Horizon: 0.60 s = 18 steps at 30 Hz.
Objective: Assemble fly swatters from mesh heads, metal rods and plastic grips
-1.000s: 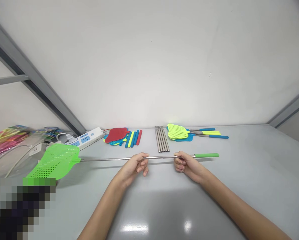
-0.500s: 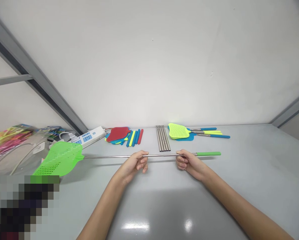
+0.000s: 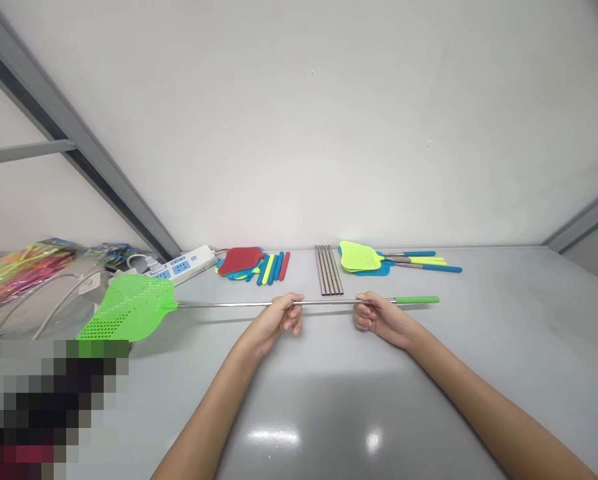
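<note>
Both my hands grip the thin metal rod of a green fly swatter (image 3: 139, 307), which lies level across the view above the table. My left hand (image 3: 281, 321) pinches the rod near its middle, the other fingers loosely curled. Close to the green handle, my right hand (image 3: 381, 319) is closed around the rod's thicker end. The perforated green head points left, its lower edge partly hidden by a blurred patch. Behind my hands lie several bare metal tubes (image 3: 329, 270) side by side.
Coloured handle grips (image 3: 273, 268) and a pile of swatter heads (image 3: 239, 262) lie at the back left. Several swatters (image 3: 361, 257) are stacked at the back right. A white power strip (image 3: 191, 263), cables and plastic-bagged items (image 3: 29, 270) stand further left. A wall closes off the back.
The view has shifted slightly, so everything on the table sits a little higher and mostly further right. My hands keep the same hold on the fly swatter.
</note>
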{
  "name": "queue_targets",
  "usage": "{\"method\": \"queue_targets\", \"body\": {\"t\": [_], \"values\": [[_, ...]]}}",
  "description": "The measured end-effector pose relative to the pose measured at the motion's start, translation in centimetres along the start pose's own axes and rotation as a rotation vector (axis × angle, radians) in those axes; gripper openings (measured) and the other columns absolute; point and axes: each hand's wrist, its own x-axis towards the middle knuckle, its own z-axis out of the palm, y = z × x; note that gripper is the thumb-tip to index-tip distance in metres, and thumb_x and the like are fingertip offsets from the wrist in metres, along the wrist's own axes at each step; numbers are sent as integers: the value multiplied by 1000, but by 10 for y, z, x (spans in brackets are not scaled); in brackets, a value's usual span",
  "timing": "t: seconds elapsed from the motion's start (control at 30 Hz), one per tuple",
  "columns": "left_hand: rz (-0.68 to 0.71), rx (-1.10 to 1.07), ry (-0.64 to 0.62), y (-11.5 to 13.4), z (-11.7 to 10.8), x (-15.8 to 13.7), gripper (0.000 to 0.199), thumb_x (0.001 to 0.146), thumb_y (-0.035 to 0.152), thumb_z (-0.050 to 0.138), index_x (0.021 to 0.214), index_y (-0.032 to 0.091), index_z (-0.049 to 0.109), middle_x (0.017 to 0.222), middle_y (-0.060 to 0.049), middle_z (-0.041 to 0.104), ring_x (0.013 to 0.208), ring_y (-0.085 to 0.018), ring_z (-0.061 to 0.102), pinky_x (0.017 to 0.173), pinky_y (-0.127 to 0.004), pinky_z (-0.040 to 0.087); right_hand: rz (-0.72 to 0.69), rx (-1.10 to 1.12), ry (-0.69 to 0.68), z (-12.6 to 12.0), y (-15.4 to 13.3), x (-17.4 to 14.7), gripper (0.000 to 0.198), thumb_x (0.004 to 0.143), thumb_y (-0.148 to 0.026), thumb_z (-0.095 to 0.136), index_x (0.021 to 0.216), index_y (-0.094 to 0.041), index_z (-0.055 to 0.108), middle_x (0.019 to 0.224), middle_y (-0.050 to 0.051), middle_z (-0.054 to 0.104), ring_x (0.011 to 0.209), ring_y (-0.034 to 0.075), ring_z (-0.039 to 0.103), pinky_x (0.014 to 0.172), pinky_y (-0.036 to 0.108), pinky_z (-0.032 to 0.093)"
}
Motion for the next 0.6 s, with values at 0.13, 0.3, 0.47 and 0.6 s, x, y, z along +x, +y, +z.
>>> {"method": "queue_targets", "body": {"t": [0.13,0.3,0.47,0.6], "values": [[0,-17,31,3,1,-2,37,73,38,42,43,19,31,33,7,24,37,-10,39,53,-23,35,-9,43,14,-3,0,1,33,74,-31,49,47,-17,36,48,-5,26,47,10,31,52,27,27],[38,-49,110,3,-4,0,37,74,38,38,42,19,31,31,7,22,36,-9,37,49,-22,34,-7,78,21,-4,0,2,34,74,-32,48,46,-17,38,48,-4,26,47,10,30,52,28,27],[91,-30,130,-1,-2,2,38,74,39,40,42,19,32,33,6,25,36,-9,37,50,-23,34,-11,62,-1,-4,0,1,34,75,-33,47,46,-17,39,49,-3,28,49,11,32,54,29,28],[146,-15,118,-1,3,0,40,75,39,42,42,18,33,33,7,25,37,-8,38,50,-22,34,-16,58,-22,-5,0,0,34,77,-33,45,47,-17,40,50,-3,30,50,11,35,55,29,28]]}}
